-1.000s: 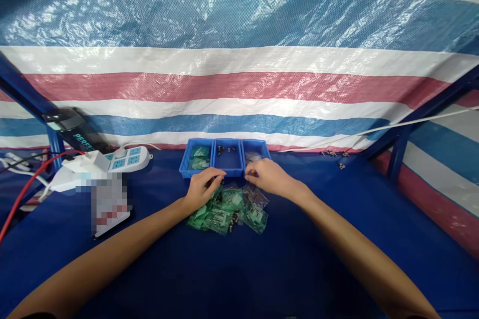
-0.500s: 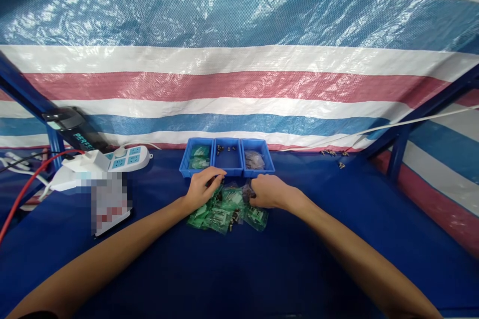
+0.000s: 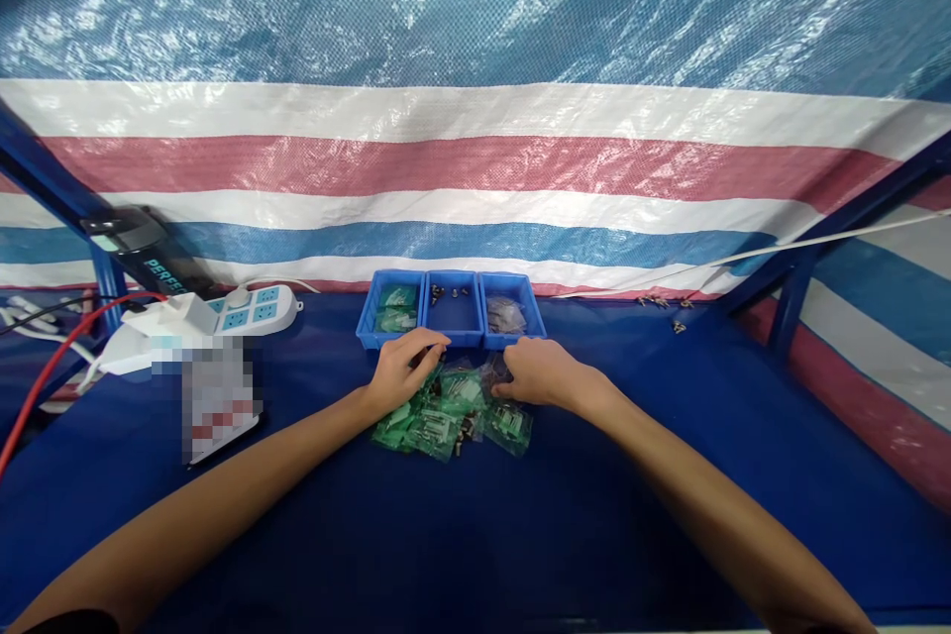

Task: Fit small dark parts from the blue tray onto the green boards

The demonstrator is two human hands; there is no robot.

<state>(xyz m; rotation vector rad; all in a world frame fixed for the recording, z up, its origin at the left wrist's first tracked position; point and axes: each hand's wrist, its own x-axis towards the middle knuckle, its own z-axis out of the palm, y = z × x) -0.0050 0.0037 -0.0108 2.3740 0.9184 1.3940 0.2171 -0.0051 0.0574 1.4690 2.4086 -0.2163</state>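
Where right fingers (image 3: 518,359) curl, clear packets (image 3: 493,372) alongside, green packets (image 3: 461,390) nearby

A makeshift workshop or sorting bench, by the look of it. The back wall is striped plastic tarp (image 3: 475,35), slung behind blue posts (image 3: 884,195) that slant at both sides of a plain blue table (image 3: 461,545). On it stand three small blue bins (image 3: 455,340) in a row, the left holding green bags (image 3: 397,297), the middle a few metal parts (image 3: 436,293), the right clear plastic (image 3: 506,315). More small bags (image 3: 435,431) of hardware lie heaped in front, and loose bits (image 3: 679,328) sit near the tarp at far right. At left, a power strip (image 3: 257,306) lies among cables (image 3: 36,390)
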